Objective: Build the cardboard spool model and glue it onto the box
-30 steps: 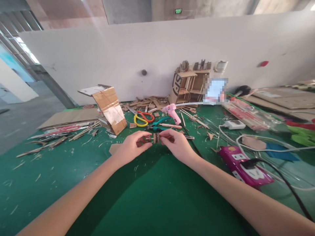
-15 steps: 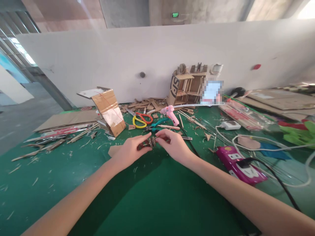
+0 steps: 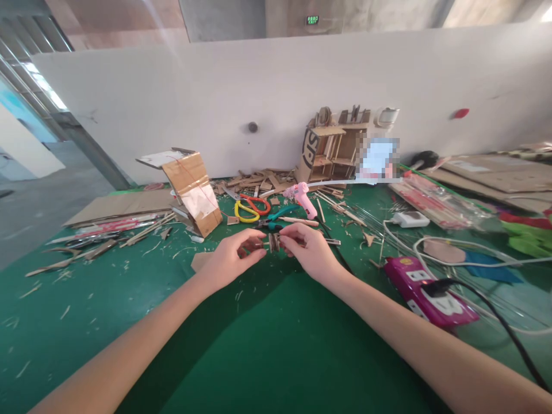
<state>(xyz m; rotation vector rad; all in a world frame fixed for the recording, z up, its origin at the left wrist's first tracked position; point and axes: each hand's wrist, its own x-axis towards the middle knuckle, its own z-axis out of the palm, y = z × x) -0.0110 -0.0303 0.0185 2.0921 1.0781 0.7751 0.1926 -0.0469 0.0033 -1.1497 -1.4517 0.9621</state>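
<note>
Between my two hands is a small cardboard spool [image 3: 273, 242] made of round discs set side by side, with a thin pale stick through it. My left hand [image 3: 235, 253] is closed, thumb and fingers pinching the stick on the spool's left side. On the other side my right hand [image 3: 308, 250] pinches the spool's right end, and its fingertips hide part of it. Just beyond the fingers lie teal-handled pliers [image 3: 282, 217], scissors [image 3: 248, 210] with one yellow and one orange handle, and a pink glue gun [image 3: 305, 201].
A folded cardboard piece [image 3: 194, 195] stands at the left. At the back are a cardboard shelf [image 3: 308, 155], scraps [image 3: 267, 180] and a phone-like screen [image 3: 377, 158]. A purple power strip [image 3: 429, 290] with cables sits on the right of the green table [image 3: 267, 345].
The spool has turned so its discs show more upright, and the left fingers have moved slightly off the discs. The whole view has shifted a little.
</note>
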